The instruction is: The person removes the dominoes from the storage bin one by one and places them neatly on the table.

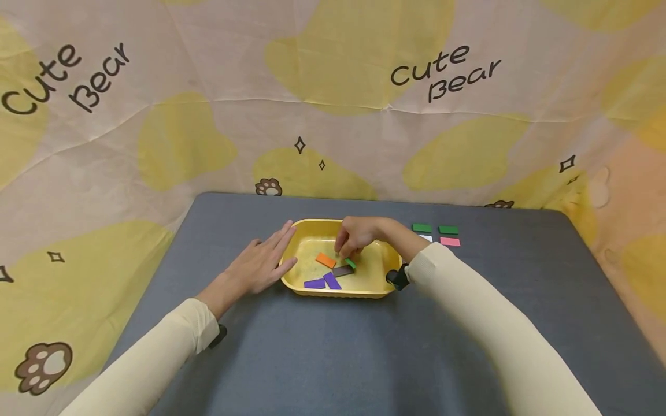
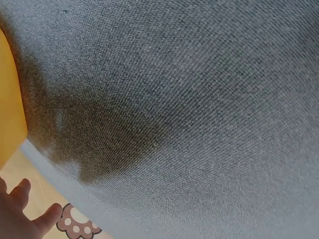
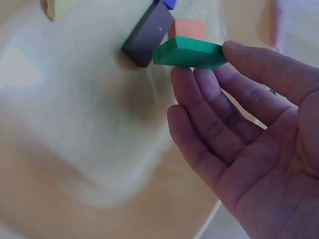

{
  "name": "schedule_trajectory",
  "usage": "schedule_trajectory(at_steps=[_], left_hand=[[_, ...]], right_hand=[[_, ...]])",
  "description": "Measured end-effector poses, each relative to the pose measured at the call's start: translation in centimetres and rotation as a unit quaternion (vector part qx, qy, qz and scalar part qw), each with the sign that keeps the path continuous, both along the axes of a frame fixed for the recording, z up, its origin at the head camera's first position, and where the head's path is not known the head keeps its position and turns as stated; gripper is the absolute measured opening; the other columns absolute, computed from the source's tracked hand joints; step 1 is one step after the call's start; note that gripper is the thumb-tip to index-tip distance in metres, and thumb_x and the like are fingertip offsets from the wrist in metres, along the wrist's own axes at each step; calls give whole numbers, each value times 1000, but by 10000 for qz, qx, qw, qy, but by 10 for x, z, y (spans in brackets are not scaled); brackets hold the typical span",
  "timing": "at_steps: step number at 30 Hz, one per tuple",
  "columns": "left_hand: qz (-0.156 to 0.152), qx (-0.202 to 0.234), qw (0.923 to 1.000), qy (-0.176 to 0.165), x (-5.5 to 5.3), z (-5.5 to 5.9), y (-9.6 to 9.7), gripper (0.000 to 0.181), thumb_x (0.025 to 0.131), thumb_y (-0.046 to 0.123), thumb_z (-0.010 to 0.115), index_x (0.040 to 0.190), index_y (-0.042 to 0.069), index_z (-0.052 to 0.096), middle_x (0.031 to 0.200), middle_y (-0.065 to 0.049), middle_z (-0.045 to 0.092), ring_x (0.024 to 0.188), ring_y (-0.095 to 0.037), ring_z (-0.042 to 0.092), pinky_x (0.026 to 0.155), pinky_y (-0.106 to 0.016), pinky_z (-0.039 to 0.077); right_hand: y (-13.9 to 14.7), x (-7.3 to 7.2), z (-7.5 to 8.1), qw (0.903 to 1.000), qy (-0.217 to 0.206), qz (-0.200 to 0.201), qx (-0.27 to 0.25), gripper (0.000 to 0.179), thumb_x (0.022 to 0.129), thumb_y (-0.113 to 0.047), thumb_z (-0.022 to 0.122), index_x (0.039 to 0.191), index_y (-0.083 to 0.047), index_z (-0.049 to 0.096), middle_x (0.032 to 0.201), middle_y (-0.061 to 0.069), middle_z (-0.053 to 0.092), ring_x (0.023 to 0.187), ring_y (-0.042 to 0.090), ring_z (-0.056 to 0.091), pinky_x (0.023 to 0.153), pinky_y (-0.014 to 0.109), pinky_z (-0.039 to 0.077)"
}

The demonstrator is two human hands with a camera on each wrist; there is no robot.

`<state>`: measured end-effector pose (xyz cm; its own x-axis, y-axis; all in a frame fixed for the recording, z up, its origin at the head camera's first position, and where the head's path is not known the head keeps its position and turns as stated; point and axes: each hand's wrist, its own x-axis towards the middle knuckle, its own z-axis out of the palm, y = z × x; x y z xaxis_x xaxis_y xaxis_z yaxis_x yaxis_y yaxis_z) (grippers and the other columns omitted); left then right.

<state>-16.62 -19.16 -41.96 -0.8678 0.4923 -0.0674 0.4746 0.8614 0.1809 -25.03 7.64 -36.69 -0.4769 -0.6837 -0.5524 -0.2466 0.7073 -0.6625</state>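
My right hand (image 1: 359,234) reaches down into a yellow plastic tub (image 1: 343,293) and pinches a green block (image 3: 188,54) between thumb and fingers. In the right wrist view the green block is held over the tub floor. Close by lie a dark brown block (image 1: 343,270), an orange block (image 1: 325,260) and two purple blocks, one flat (image 1: 314,283) and one slanted (image 1: 332,281). At the tub's left rim is my left hand (image 1: 262,261), its fingers extended along the side. Only some fingertips of the left hand (image 2: 22,211) show in the left wrist view.
On the grey table (image 1: 322,352), right of the tub, lie two green blocks (image 1: 421,228), a pink block (image 1: 450,241) and a white block (image 1: 426,238) partly hidden by the right arm. A patterned cloth (image 1: 333,69) hangs behind the table.
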Motion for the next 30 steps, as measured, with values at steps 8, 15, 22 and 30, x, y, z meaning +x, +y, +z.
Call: schedule_trajectory(at_steps=[8, 15, 22, 30], left_hand=[[-19, 18, 10000, 20, 0, -1, 0, 76, 104, 48, 41, 161, 10, 8, 167, -9, 11, 147, -27, 30, 108, -60, 32], [2, 11, 10000, 14, 0, -2, -1, 76, 104, 48, 42, 161, 10, 9, 167, -8, 10, 147, -28, 30, 108, -62, 31], [50, -3, 10000, -55, -1, -1, -1, 77, 104, 49, 42, 161, 11, 7, 167, -6, 8, 147, -28, 30, 109, -62, 30], [78, 8, 9999, -104, -1, 0, 1, 78, 103, 49, 42, 161, 12, 5, 167, -5, 6, 147, -28, 30, 110, -62, 29]], right_hand=[[17, 0, 12, 9992, -117, -59, -374, 36, 93, -2, 60, 126, 11, 62, 118, 23, 68, 90, 15, 67, 93, 37, 53], [35, -1, 18, 9982, 115, -147, -577, 32, 91, -3, 59, 120, 11, 65, 104, 18, 72, 86, 18, 64, 90, 37, 53], [58, 0, 22, 9962, 472, -314, -657, 26, 91, -7, 65, 115, 4, 69, 102, 10, 70, 96, 21, 62, 88, 33, 52], [95, 3, 28, 9918, 451, -819, -870, 23, 91, -1, 64, 112, 5, 67, 106, 12, 69, 96, 24, 61, 89, 34, 51]])
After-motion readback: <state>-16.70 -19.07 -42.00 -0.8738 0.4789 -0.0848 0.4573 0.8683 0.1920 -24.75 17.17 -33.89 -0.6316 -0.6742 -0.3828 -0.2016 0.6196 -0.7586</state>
